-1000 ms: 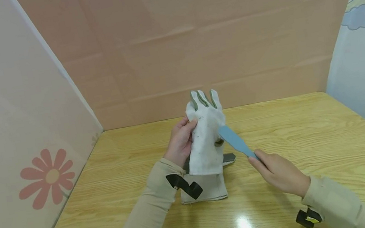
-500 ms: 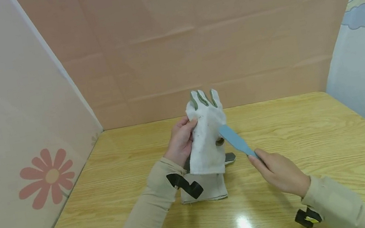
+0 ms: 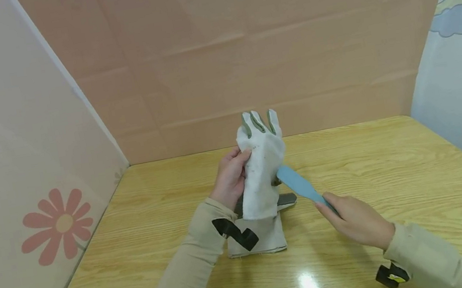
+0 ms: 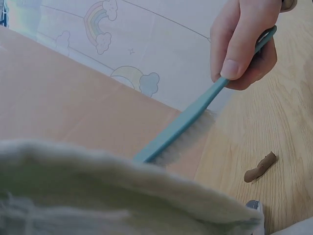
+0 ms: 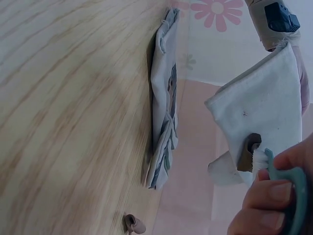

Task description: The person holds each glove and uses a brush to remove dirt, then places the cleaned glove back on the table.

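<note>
My left hand (image 3: pixel 230 176) grips a white work glove (image 3: pixel 263 174) with green between its fingers, held up above the table with the fingers upward. Pinched in my right hand (image 3: pixel 356 221) is the handle of a blue brush (image 3: pixel 298 184); its white bristles show in the left wrist view. The brush head is at the glove's right side, by a brown lump (image 5: pixel 247 155) on the glove. Whether the bristles press the lump is hard to tell. Dark specks mark the glove. Beneath it, a second glove (image 5: pixel 164 83) lies on the table, partly covered in the head view.
A curled brown piece (image 4: pixel 260 167) lies on the wooden table (image 3: pixel 351 155) near the second glove. Behind the table stands a tan backdrop (image 3: pixel 267 57). Patterned panels close off both sides.
The brush head has slid slightly down along the glove's right side. The glove has turned a little and looks narrower. Both hands keep their hold.
</note>
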Available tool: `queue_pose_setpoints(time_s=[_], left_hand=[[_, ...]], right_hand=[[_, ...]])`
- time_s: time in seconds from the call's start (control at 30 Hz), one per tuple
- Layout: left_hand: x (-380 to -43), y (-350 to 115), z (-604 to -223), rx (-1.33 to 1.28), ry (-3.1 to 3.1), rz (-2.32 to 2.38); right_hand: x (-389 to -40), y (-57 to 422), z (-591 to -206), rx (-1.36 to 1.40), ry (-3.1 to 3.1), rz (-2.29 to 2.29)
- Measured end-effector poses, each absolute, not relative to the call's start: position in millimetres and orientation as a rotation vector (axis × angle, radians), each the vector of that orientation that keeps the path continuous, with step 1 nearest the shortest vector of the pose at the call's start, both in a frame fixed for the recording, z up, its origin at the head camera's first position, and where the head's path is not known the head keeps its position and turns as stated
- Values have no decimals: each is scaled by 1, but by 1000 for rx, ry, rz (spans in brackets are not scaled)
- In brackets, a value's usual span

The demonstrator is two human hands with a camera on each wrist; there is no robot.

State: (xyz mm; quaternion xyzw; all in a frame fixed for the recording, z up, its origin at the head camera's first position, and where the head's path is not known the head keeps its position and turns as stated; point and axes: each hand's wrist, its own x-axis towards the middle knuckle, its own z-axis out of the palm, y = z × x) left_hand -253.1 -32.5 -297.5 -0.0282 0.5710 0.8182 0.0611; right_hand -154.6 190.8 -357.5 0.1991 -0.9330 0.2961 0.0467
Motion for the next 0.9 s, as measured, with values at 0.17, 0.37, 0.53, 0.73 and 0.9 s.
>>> queue_pose_setpoints(time_s=[0.17, 0.37, 0.53, 0.73, 0.9], left_hand=[[-253, -31, -298, -78, 1723, 2473], [-252, -29, -298, -58, 1723, 2475], [-252, -28, -298, -43, 1709, 2476], [-249, -26, -303, -10, 1684, 2414], [-246, -24, -305, 25, 1699, 2374]], right_hand=[[-152, 195, -357, 568, -2898, 873], [-147, 199, -355, 550, -2911, 796], [-146, 202, -353, 517, -2947, 764], [-143, 205, -353, 457, -3018, 710], [-140, 209, -349, 387, -3040, 614]])
